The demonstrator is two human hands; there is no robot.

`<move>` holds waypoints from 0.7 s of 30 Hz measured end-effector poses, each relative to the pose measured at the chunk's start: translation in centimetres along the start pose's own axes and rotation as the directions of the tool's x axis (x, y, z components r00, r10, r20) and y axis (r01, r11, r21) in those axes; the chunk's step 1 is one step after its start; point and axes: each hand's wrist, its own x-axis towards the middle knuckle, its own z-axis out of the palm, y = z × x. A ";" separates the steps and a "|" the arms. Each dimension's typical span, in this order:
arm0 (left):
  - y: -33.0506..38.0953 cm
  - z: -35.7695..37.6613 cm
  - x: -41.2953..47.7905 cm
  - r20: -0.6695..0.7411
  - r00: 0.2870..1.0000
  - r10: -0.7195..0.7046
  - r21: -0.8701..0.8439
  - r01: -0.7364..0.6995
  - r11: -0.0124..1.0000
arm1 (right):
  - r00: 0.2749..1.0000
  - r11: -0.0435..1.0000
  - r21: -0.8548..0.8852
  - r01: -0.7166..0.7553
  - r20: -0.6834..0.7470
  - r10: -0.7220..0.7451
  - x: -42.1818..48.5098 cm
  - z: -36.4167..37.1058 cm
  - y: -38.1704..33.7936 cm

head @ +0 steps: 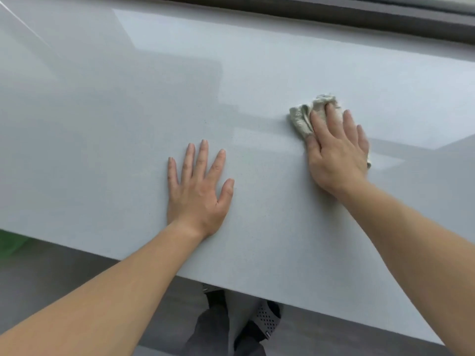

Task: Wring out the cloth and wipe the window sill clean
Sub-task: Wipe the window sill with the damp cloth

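A wide, glossy pale grey window sill (102, 124) fills most of the head view. A small crumpled off-white cloth (302, 118) lies on it right of centre. My right hand (336, 152) presses flat on the cloth, fingers spread over it, and covers most of it; only the cloth's left and far edges show, plus a bit at the hand's right side. My left hand (199, 186) rests palm down on the bare sill, fingers apart, holding nothing, a hand's width to the left of the cloth and nearer to me.
A dark window frame (334, 16) runs along the sill's far edge. The sill's near edge (231, 285) slants down to the right. Below it are a grey floor, my feet in dark perforated slippers (267, 319), and something green (10, 245) at the far left.
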 end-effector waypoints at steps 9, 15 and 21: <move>0.3 -0.2 0.3 -0.042 0.999 -0.004 -0.023 0.003 1.000 | 0.905 0.901 -0.105 0.422 0.112 -0.411 -2.9 0.7 -2.6; 1.1 -2.0 6.0 -0.129 0.991 0.017 -0.165 -0.039 0.986 | 0.999 0.999 -0.028 -0.025 -0.033 0.024 8.3 -0.8 -2.5; 2.3 -2.6 16.2 -0.011 0.999 0.048 -0.107 -0.049 0.993 | 0.938 0.931 -0.124 0.345 0.087 -0.336 5.8 -0.5 -2.8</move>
